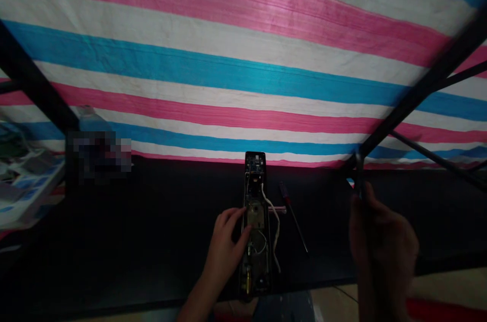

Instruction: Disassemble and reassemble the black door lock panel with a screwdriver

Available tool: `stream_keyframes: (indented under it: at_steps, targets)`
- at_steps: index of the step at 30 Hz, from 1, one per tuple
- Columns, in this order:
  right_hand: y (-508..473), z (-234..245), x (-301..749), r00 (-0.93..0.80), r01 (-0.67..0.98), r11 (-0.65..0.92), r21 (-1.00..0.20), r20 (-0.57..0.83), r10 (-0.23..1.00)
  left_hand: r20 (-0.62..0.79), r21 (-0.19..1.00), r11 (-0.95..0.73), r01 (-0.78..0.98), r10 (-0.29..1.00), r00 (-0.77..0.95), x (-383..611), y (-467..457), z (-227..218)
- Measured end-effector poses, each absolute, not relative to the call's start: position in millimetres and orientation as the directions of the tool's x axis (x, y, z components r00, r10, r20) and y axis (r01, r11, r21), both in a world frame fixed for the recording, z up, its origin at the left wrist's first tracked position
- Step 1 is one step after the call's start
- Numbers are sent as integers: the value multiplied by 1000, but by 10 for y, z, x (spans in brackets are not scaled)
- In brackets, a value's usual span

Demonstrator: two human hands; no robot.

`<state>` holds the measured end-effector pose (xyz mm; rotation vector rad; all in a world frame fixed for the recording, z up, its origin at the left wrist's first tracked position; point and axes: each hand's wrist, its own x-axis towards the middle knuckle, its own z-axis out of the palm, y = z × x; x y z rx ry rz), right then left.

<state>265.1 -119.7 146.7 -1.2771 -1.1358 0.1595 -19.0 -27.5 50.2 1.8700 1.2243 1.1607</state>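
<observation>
left hand (228, 241) splayed on door lock (255, 266), right hand (382, 241) raised, curled

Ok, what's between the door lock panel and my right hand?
In the head view, a white wire and a red-handled screwdriver lie on the black tabletop between the lock panel and your right hand.

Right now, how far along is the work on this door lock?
Already open: the door lock shows bare circuitry and white wires. In hand: the left hand rests on the lock, the right hand holds a thin dark rod. Left: the red-handled screwdriver lies beside it, not held.
</observation>
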Motion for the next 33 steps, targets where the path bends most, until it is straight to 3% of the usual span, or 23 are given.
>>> stream_keyframes:
  at_steps: [2, 7, 12, 22, 33]
  targets:
    - [-926, 1297, 2823, 502, 466, 332, -820, 554, 664, 380, 801, -441, 404, 897, 227, -91, -136, 524]
    - [-365, 533, 3371, 400, 459, 85, -884, 291, 869, 404, 733, -511, 449, 858, 317, 27, 91, 492]
    - [2, 65, 3576, 320, 523, 29, -852, 228, 919, 437, 678, -548, 490, 837, 330, 30, 113, 479]
    - [208, -126, 3272, 191, 549, 109, -829, 252, 949, 506, 713, -552, 432, 832, 229, -255, -12, 503]
    - [129, -17, 3043, 173, 562, 97, -821, 232, 957, 361, 721, -447, 529, 894, 264, -790, -63, 44]
